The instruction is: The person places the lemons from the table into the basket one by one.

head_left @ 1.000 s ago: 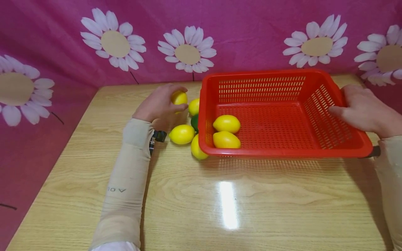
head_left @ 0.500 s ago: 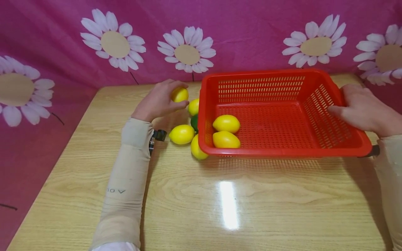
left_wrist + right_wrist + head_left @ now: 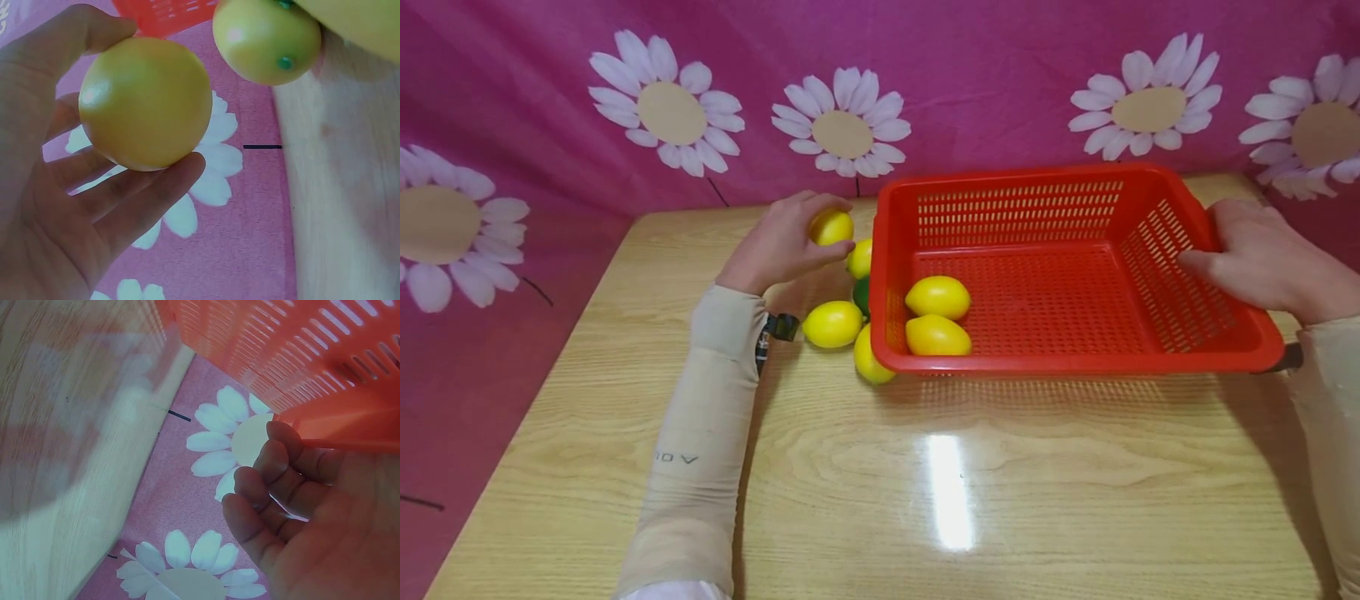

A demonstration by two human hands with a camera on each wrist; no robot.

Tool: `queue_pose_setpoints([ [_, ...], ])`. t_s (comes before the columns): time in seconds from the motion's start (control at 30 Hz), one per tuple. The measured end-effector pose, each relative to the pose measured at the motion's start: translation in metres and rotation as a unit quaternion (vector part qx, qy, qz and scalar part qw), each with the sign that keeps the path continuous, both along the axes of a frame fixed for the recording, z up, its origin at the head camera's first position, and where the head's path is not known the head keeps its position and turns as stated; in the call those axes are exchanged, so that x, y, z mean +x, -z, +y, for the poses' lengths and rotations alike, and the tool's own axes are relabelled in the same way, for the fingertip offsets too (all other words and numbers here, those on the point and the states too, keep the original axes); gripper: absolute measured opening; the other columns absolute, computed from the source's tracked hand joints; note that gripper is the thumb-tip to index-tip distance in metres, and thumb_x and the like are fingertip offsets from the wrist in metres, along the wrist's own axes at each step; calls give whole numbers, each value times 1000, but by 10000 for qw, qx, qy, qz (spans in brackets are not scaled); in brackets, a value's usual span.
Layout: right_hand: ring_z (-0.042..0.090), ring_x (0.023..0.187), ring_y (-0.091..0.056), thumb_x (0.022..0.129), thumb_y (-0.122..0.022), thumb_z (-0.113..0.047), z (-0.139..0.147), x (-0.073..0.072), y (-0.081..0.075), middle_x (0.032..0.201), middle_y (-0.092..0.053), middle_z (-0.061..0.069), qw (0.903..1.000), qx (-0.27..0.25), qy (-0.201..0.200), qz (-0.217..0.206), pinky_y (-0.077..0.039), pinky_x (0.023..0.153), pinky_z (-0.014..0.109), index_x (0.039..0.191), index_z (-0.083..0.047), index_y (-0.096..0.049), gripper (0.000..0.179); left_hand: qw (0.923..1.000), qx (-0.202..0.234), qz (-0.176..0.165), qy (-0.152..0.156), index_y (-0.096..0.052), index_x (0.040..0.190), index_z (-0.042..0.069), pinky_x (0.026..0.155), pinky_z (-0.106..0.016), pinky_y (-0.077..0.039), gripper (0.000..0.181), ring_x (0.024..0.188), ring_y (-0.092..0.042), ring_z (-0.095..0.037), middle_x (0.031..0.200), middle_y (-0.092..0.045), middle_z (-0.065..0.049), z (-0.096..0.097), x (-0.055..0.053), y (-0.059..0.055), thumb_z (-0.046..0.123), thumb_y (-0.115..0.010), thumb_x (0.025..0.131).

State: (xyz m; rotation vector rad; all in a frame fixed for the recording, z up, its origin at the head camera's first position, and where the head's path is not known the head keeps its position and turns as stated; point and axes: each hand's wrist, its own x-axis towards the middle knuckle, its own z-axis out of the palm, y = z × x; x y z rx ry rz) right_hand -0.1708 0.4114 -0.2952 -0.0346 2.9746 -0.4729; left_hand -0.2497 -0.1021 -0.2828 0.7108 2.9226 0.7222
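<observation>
My left hand point(image 3: 782, 242) holds a yellow lemon point(image 3: 832, 227) between thumb and fingers, left of the red basket point(image 3: 1075, 364). In the left wrist view the thumb lies along one side of this lemon point(image 3: 147, 103) and the fingertips touch the other. My right hand point(image 3: 1273, 260) grips the basket's right rim, thumb inside and fingers outside; in the right wrist view the curled fingers point(image 3: 250, 528) show below the basket wall. Two lemons, one point(image 3: 938, 297) behind the other point(image 3: 937, 335), lie inside at the basket's left end.
Against the basket's left side lie more lemons, among them one at the back point(image 3: 860, 259), one at the front point(image 3: 870, 357) and one farther left point(image 3: 832, 324). A dark green fruit point(image 3: 861, 296), partly hidden, sits among them. The wooden table point(image 3: 850, 483) meets a pink flowered cloth point(image 3: 970, 92) behind.
The lemon in my left hand has risen slightly, away from me, with the hand. The right hand still grips the basket. The head view has shifted a little.
</observation>
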Motion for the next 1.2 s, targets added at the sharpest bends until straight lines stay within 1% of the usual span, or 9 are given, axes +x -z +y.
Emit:
queue_pose_setpoints([
  [0.13, 30, 74, -61, 94, -65, -19, -1, 2, 1, 99, -58, 31, 10000, -61, 68, 11, -56, 58, 38, 126, 14, -41, 52, 9997, 5, 190, 159, -58, 143, 15, 102, -45, -58, 56, 122, -56, -26, 142, -61, -8, 0, -2, -3, 33, -75, 93],
  [0.23, 30, 73, -61, 94, -65, -19, -2, 3, 1, 99, -58, 31, 9999, -64, 116, 12, -57, 58, 40, 127, 14, -40, 52, 9992, -35, 323, 233, -59, 142, 14, 99, -44, -59, 56, 119, -57, -26, 139, -63, -9, 2, -3, -8, 34, -75, 92],
  [0.47, 31, 74, -60, 94, -63, -19, -2, 1, 1, 95, -58, 29, 10000, 8, 77, 48, -51, 56, 34, 125, 15, -42, 50, 9982, -98, 454, 381, -60, 142, 16, 100, -43, -59, 58, 119, -58, -24, 140, -62, -8, 7, -2, -21, 37, -76, 91],
  [0.53, 30, 73, -60, 94, -64, -19, -2, 1, 1, 95, -58, 29, 10000, -15, 54, 39, -52, 56, 34, 125, 15, -42, 50, 9982, -130, 444, 389, -60, 141, 17, 99, -43, -59, 57, 119, -58, -23, 139, -63, -7, 9, -1, -24, 38, -76, 91],
  [0.67, 30, 74, -60, 94, -65, -20, -1, 0, 0, 97, -58, 30, 10000, -28, 33, 28, -53, 57, 35, 125, 14, -43, 51, 9975, -172, 466, 496, -61, 140, 17, 97, -41, -59, 54, 113, -59, -22, 134, -66, -5, 14, -1, -27, 37, -75, 92],
  [0.8, 33, 80, -57, 95, -65, -22, 0, 0, 0, 98, -58, 29, 9999, 110, 2, 82, -47, 60, 33, 125, 13, -44, 51, 9960, -200, 483, 718, -62, 139, 17, 93, -37, -57, 51, 106, -60, -21, 130, -69, -3, 20, -2, -28, 36, -74, 93],
  [0.93, 35, 84, -55, 95, -65, -23, 0, -1, 1, 98, -57, 27, 9995, 252, -40, 165, -43, 63, 31, 122, 12, -46, 48, 9946, -260, 553, 845, -63, 138, 18, 86, -35, -52, 49, 100, -59, -21, 123, -70, -3, 24, -1, -30, 36, -72, 93],
  [1.0, 34, 83, -56, 95, -65, -23, 0, -1, 1, 99, -58, 27, 9996, 221, -30, 170, -46, 62, 33, 122, 12, -46, 49, 9938, -276, 608, 890, -63, 138, 18, 85, -35, -51, 49, 98, -59, -21, 119, -70, -3, 26, -1, -32, 37, -72, 93],
  [1.2, 32, 77, -58, 94, -65, -22, 0, 0, 0, 96, -59, 27, 9998, 138, -12, 127, -48, 59, 33, 122, 13, -46, 48, 9918, -307, 732, 1005, -63, 138, 19, 89, -38, -53, 50, 102, -58, -22, 129, -69, -5, 32, 2, -39, 39, -71, 93],
])
